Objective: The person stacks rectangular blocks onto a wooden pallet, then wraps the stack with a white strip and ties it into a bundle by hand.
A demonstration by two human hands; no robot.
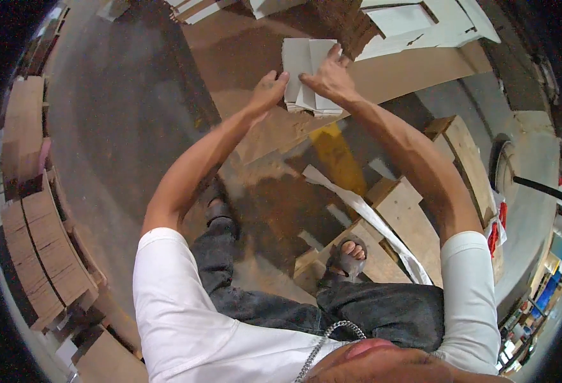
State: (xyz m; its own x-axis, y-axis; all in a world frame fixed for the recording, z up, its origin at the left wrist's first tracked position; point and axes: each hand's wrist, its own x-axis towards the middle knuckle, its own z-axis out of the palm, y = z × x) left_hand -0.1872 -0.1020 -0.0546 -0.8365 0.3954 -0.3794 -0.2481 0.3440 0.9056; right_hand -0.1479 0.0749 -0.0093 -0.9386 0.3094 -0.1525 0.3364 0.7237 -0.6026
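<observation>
A small stack of folded white card pieces [297, 56] lies over the brown cardboard sheet, its layered edges showing at the near side. My left hand [270, 93] is at the stack's left edge, thumb against the side and the other fingers mostly hidden. From the right, my right hand [330, 78] grips the same stack, its thumb across the top piece and its fingers at the right edge. The top pieces sit slightly skewed over the ones below.
Under the stack spreads a brown cardboard sheet [249, 143]. White die-cut card [415, 29] lies at the far right. Wooden pallets [408, 210] with a white strip [364, 207] stand near my foot. Bundled brown cardboard [51, 252] lines the left side.
</observation>
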